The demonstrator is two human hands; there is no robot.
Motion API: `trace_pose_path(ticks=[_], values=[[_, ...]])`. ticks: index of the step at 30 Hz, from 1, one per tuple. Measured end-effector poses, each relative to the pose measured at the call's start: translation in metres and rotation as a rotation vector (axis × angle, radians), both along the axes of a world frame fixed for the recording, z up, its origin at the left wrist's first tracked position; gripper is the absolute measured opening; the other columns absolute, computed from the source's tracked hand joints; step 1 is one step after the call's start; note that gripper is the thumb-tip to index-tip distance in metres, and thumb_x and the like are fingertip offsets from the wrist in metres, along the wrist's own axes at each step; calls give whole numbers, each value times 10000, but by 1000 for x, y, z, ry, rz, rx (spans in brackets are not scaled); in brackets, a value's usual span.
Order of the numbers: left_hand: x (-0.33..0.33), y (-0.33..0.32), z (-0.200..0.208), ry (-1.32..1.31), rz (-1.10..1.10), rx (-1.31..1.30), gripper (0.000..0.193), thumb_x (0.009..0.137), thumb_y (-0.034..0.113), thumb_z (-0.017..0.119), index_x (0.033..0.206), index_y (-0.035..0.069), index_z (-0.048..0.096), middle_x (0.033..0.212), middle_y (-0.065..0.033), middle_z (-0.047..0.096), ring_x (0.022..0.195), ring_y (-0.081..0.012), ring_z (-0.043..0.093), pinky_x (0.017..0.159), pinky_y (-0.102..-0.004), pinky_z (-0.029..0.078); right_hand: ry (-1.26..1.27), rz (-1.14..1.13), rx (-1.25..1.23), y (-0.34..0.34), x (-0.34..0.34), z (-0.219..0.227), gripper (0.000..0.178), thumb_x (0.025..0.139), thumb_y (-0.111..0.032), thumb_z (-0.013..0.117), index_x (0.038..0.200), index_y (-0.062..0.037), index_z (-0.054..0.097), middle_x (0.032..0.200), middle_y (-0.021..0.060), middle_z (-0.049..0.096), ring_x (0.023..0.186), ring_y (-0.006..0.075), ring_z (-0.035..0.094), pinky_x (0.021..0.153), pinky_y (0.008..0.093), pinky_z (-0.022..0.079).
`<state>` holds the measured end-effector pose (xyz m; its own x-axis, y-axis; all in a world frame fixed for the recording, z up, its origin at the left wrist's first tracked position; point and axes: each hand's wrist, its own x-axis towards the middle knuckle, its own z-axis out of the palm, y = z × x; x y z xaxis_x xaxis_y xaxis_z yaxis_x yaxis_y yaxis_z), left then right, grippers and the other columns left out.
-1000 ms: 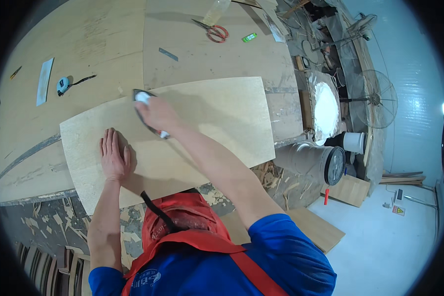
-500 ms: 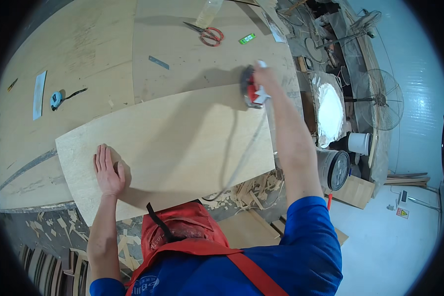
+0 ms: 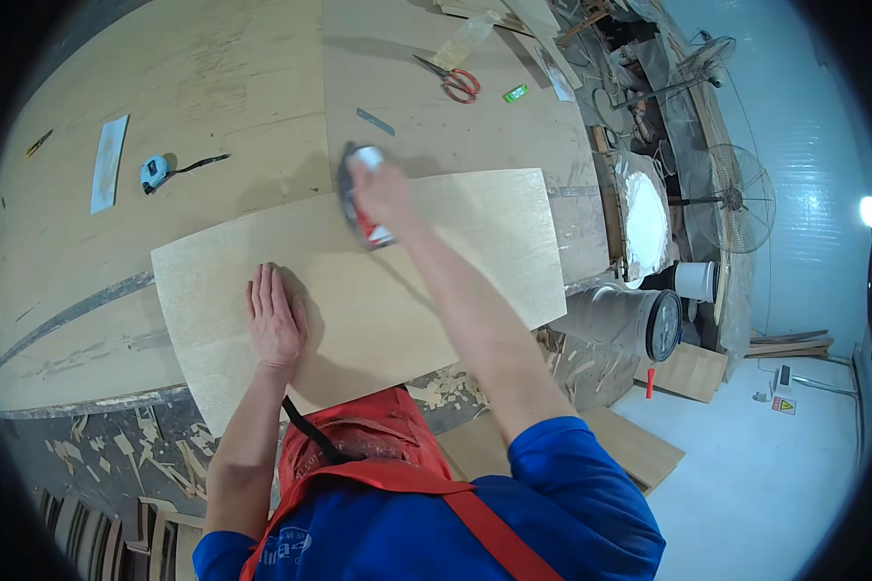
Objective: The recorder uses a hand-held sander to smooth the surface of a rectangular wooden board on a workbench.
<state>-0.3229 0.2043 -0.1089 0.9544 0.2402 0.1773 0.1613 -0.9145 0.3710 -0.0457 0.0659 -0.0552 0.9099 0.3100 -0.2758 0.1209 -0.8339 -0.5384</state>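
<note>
A pale sheet of plywood [image 3: 436, 320] lies slantwise on the work table in front of me. My left hand [image 3: 276, 315] rests flat on its left part, fingers stretched out. Over the sheet's far edge, near its middle, my right hand [image 3: 383, 194] grips a red, white and dark hand tool [image 3: 362, 223] with a flat dark base. Motion smears the tool, so its exact kind cannot be made out. A thin blurred line, apparently its cord, trails toward my right forearm.
On the table lie red-handled scissors [image 3: 460, 85], a metal strip [image 3: 375, 121], a small green item [image 3: 515, 94], a blue tape measure [image 3: 154, 172] and a white strip [image 3: 109, 165]. Right of the table stand a lidded bucket [image 3: 664, 324] and a fan [image 3: 734, 198]. Wood scraps [image 3: 131, 450] litter the floor.
My right hand has swept the tool leftward along the sheet's far edge, from its right end to near the middle. The left hand stays flat on the sheet. The whole view has shifted.
</note>
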Motion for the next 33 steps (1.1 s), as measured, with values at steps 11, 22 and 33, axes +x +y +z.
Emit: trace_pose_path(ticks=[11, 22, 33], values=[[-5, 5, -15, -5, 38, 68, 599, 1005, 205, 546, 1525, -49, 388, 1605, -220, 402, 1536, -396, 315, 1278, -553, 216, -4, 67, 123, -37, -60, 7, 661, 1046, -557, 503, 959, 58, 727, 907, 297, 725, 914, 476, 714, 804, 551, 557], [5, -7, -7, -25, 35, 172, 610, 1001, 231, 564, 1512, -61, 405, 1581, -229, 419, 1513, -409, 341, 1263, -564, 240, -14, -975, 124, -409, 29, 0, 763, 1058, -599, 439, 760, 51, 706, 607, 154, 669, 498, 260, 664, 475, 416, 513], [-1, -2, -9, -67, 12, 109, 544, 1065, 267, 486, 1485, -76, 448, 1560, -244, 441, 1494, -421, 360, 1247, -542, 271, -206, -608, -26, -235, -122, -17, 725, 1065, -536, 477, 742, 67, 716, 669, 259, 684, 604, 386, 713, 580, 475, 561]])
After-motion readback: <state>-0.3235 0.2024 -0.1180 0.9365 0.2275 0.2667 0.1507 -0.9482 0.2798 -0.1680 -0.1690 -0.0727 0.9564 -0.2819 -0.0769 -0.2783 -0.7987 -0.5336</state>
